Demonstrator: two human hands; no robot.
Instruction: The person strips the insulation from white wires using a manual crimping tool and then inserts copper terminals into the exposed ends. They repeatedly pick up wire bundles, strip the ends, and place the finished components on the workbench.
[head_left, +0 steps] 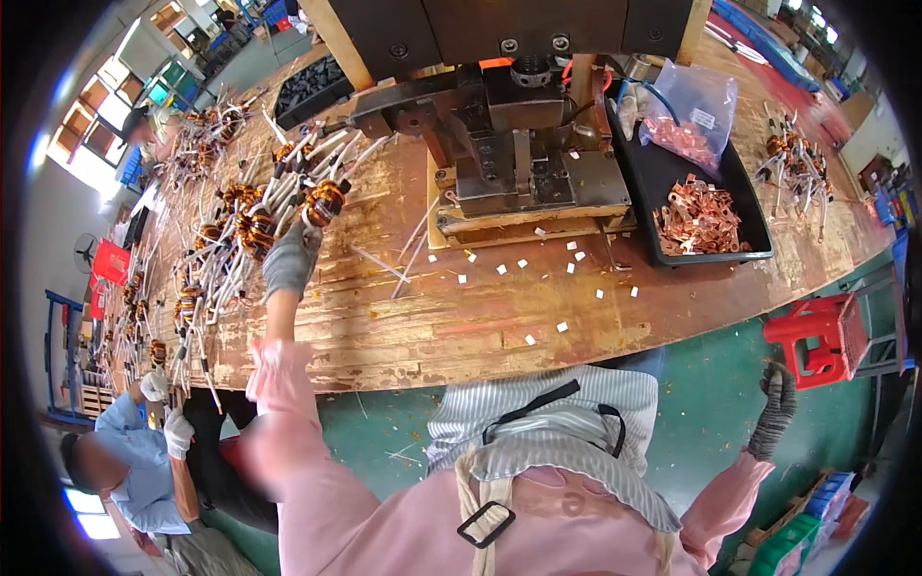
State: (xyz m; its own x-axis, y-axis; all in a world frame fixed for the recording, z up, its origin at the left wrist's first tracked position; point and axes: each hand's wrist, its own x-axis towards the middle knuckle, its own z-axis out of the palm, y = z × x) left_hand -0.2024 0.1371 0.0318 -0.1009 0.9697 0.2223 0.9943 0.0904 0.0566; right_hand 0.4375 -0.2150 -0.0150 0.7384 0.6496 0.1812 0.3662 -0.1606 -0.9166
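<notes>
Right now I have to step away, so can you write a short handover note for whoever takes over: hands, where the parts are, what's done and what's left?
Left hand, grey-gloved: stretched out over the wooden bench, closed on a copper-wound toroid coil with white leads at the edge of the pile.
Right hand, grey-gloved: hanging off the bench beside the red plastic stool, holding nothing that shows.
Parts: heap of similar coils along the bench's left side; loose copper lug terminals in the black tray at right; grey metal press in the centre, nothing visibly loaded.
Done: one coil gripped.
Left: coil not yet at the press; no terminal picked.
</notes>
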